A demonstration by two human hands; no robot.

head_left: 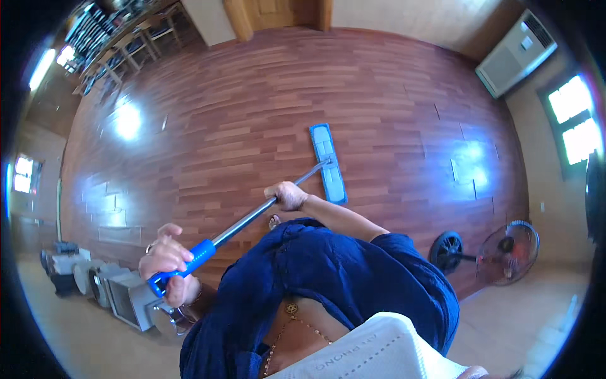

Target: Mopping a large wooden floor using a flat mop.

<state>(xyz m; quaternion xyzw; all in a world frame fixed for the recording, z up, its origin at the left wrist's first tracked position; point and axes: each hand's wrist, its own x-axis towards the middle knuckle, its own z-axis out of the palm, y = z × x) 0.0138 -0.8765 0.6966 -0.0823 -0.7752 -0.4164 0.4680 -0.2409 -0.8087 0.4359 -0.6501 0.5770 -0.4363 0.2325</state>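
A flat mop (243, 222) slants across the middle of the view, from a blue grip at lower left to a wide head on the floor. My left hand (165, 260) is around the blue grip (201, 254) near its looped end, some fingers partly raised. Farther down the metal pole, my right hand (289, 195) is closed round it, with the forearm reaching in from the right. The light-blue mop head (322, 140) lies flat on the wood-plank floor (252, 114), its long side pointing away from me.
A standing fan (508, 252) with a round black base is at right. Grey and white box-like appliances (120, 294) line the left wall. Chairs (129, 47) stand by a table at far left. A white floor-standing unit (516, 54) occupies the far right corner. A wooden door (284, 12) is ahead.
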